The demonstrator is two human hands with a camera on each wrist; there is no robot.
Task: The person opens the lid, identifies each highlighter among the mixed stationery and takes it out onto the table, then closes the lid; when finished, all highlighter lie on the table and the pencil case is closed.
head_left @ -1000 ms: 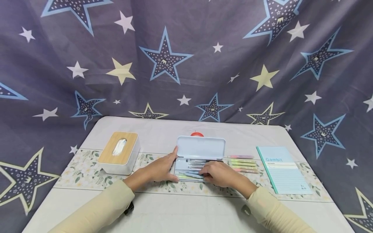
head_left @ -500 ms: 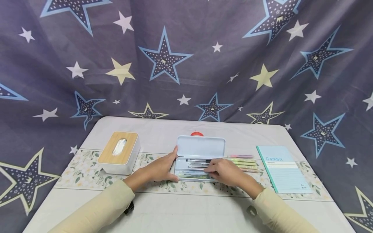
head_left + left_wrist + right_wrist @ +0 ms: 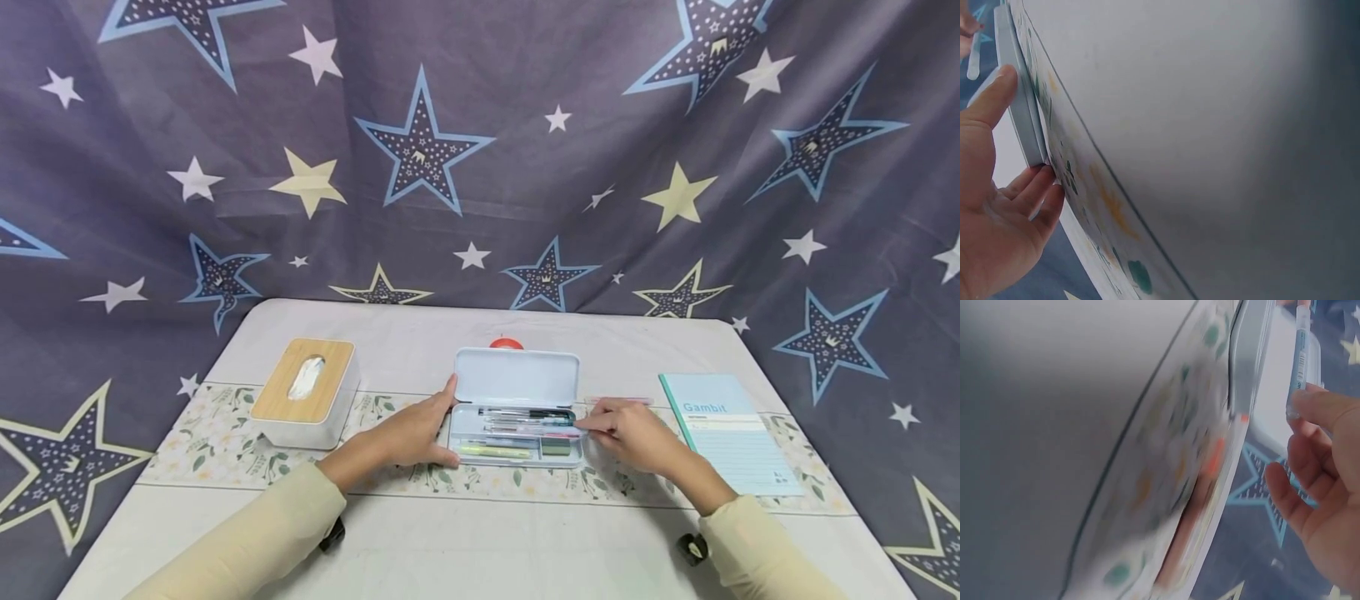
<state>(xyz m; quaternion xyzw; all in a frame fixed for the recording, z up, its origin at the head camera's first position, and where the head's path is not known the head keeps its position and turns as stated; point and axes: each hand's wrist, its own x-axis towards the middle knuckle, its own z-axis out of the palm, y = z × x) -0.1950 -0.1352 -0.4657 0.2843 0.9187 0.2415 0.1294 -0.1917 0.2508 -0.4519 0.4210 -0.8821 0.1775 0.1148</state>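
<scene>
R hand [image 3: 637, 435] pinches pen [image 3: 1300, 355] abv pencil case [image 3: 517, 377].

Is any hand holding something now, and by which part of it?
The right hand pinches a pale blue pen near one end, between thumb and fingers. The left hand rests against the open pencil case's left end.

From the near side, the table [image 3: 480, 542] and far curtain [image 3: 480, 100] are taken in by the head view, faced forward and down from well back. By the left wrist view, turned sideways, the pencil case [image 3: 517, 377] and left hand [image 3: 415, 433] are seen close up, low across the table. By the right wrist view, likewise turned, the right hand [image 3: 639, 435] and its pen [image 3: 1301, 357] are shown as closely. Pencil case, right hand and pen are shared by both.
</scene>
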